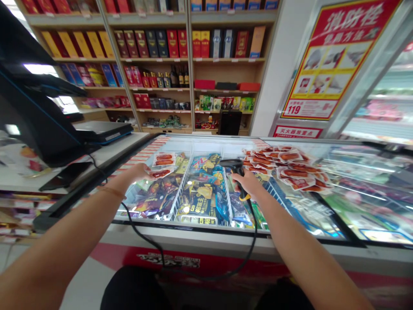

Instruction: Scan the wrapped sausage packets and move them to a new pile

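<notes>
A single camera, worn on the person's head, supplies the view, facing 12 o'clock and pitched down over the legs (134, 288), whose dark tops show at 7 and 5 o'clock. The left forearm (87, 224) enters from 8 o'clock and the right forearm (297, 232) from 4, both close to the lens. Just ahead, the freezer (209, 239) spans the middle; the shelves (213, 18) stand well beyond it at 12. The field is wide: a poster (335, 60) at 2 o'clock leans outward, and a black machine (41, 116) crowds in near 9.
</notes>
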`<state>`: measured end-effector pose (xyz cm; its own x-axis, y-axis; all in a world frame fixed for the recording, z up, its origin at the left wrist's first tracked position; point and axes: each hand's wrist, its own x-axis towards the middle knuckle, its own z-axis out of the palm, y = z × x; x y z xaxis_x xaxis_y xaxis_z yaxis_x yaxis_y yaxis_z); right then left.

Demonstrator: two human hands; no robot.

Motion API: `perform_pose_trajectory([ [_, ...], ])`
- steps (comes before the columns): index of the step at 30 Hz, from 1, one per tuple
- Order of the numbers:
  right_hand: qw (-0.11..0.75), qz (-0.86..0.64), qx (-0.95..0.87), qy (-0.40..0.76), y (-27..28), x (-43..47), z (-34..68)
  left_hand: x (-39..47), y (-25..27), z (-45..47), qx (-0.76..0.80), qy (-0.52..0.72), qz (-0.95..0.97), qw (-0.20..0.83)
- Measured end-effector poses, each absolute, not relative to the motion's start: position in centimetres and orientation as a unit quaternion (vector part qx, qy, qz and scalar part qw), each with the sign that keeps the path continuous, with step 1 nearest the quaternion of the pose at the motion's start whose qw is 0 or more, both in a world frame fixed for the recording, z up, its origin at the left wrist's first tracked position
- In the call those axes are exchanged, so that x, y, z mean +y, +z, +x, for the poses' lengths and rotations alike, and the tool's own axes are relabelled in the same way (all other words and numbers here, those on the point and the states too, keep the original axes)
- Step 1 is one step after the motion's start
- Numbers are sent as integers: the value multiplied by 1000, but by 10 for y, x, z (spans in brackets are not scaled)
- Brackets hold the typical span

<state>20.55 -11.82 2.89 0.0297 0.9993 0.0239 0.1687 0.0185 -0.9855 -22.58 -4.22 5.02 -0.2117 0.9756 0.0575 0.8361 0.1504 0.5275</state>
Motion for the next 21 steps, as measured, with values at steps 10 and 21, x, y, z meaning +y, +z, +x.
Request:
perform_pose_trajectory([
  [10, 452, -532, -557, 450, 30, -123, 201, -40, 60, -130, 627, 380, 523, 435],
  [21, 502, -525, -527, 441, 36, -126, 204, -9, 24, 4, 473, 571, 384, 550],
])
